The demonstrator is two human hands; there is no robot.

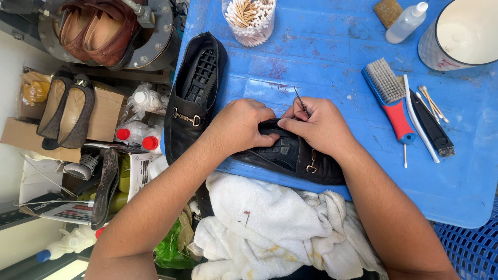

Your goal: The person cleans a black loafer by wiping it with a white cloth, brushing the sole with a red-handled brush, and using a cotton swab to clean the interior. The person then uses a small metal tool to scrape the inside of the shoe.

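Loafer [290, 155] black, sole-up on blue table [321, 46], above white towel [270, 228] | left hand [241, 127] fingers curled clamping its sole | right hand [319, 127] fingertips pinched on thin pick [301, 102] | second loafer [193, 93] just left.

Shoe-repair workshop: brush [390, 98], loafers [193, 98].

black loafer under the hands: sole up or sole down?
Sole up, lying on its side edge. The black leather loafer shows its ridged rubber tread between the left hand and right hand, which pinches a thin metal pick.
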